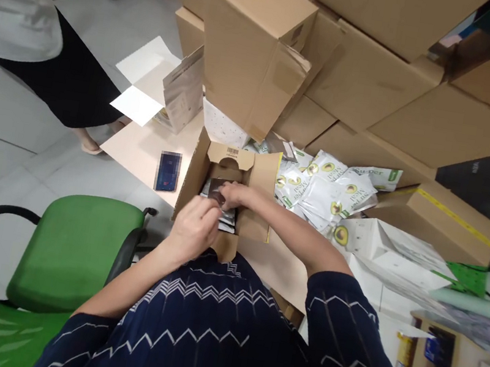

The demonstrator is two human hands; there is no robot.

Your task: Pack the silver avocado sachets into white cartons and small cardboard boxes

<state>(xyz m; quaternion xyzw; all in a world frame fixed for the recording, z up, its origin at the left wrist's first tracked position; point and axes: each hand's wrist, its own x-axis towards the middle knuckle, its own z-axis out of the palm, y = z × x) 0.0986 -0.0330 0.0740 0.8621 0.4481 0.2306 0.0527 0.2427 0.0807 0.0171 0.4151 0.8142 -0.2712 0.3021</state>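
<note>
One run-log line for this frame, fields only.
left hand: over small open box | right hand: on packets inside | avocado sachets piled right | green chair left

Green chair (pixel 72 246), brown cardboard box (pixel 252 45), white avocado-print packets (pixel 324 193), navy zigzag-striped sleeves (pixel 344 323)

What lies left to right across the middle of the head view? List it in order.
Green chair → dark blue card → left hand → small open box → avocado-print packets → yellow-taped flat box.

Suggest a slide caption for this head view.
Both hands, left and right, reach into a small open brown cardboard box beside white avocado-print sachets.
</note>
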